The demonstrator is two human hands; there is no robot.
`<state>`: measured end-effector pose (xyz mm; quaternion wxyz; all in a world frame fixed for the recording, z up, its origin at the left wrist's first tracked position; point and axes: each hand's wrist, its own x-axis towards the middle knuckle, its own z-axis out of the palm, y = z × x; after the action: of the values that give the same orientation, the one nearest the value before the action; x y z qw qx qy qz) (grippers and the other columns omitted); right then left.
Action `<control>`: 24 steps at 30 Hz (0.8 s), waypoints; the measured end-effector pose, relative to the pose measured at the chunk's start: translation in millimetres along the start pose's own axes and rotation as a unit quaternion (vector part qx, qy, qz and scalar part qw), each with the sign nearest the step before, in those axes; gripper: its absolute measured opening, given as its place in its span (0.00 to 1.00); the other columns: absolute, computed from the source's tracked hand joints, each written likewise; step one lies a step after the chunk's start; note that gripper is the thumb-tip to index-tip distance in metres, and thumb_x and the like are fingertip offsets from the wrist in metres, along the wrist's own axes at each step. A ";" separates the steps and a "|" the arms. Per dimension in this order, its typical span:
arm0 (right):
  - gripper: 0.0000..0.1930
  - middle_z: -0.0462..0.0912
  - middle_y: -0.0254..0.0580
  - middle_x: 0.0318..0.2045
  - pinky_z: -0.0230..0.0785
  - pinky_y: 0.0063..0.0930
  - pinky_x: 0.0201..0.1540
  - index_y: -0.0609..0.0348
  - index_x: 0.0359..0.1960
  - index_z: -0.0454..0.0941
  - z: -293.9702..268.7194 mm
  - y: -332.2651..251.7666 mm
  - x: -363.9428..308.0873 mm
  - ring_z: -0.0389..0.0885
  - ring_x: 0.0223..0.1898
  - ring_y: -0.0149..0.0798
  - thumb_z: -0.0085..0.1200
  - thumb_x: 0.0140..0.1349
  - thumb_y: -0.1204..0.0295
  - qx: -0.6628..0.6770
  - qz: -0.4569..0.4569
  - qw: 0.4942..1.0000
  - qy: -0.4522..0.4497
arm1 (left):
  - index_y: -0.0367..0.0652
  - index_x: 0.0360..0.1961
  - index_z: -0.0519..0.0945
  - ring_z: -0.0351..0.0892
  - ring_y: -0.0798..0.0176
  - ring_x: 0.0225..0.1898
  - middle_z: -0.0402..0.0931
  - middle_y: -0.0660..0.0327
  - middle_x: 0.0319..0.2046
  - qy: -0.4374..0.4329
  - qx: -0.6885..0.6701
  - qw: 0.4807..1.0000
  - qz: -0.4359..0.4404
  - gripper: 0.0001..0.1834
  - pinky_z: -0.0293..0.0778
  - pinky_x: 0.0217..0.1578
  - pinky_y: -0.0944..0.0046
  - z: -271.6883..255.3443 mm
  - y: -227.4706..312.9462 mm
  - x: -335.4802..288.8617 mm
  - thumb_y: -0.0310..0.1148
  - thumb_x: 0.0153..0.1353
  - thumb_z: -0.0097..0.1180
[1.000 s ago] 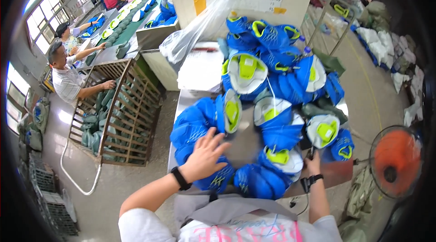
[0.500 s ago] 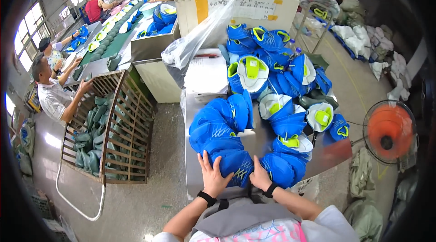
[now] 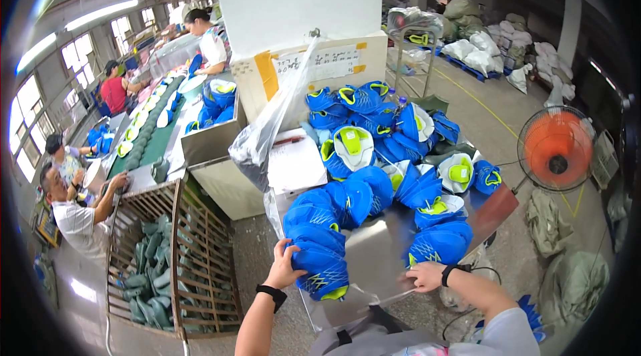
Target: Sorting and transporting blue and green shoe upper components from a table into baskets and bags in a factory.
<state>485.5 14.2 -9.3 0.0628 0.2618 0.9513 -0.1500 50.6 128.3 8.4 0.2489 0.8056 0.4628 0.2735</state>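
A shiny metal table point(image 3: 380, 256) fills the middle of the frame, heaped with blue shoe uppers point(image 3: 380, 149) lined in white and lime. Behind it, at upper centre, stands a big cardboard box point(image 3: 320, 72) with a clear plastic bag point(image 3: 267, 135) hanging off its front. At lower left sits a wooden slatted crate point(image 3: 200, 249) holding dark green pieces. An orange fan point(image 3: 556, 149) stands at the right edge. Along the upper left, other people work at a long green bench point(image 3: 150, 135). At lower centre, the left hand point(image 3: 286, 266) grips a stack of blue uppers point(image 3: 319, 249) at the table's near left edge. The right hand point(image 3: 424, 276) lies open, flat on the table, just below another blue upper point(image 3: 441, 244).
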 end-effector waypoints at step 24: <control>0.48 0.67 0.57 0.51 0.59 0.35 0.56 0.64 0.57 0.53 -87.4 117.0 259.5 0.66 0.54 0.51 0.70 0.34 0.65 0.260 0.493 0.576 0.597 | 0.47 0.65 0.46 0.39 0.54 0.66 0.26 0.52 0.66 -0.204 -0.436 0.863 -0.149 0.56 0.53 0.60 0.54 11.8 -106.6 44.2 0.29 0.35 0.69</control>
<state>320.6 262.1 -7.5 -0.5262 0.7262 0.4174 -0.1469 12.2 213.3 -60.5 0.7018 0.5738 0.3497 0.2366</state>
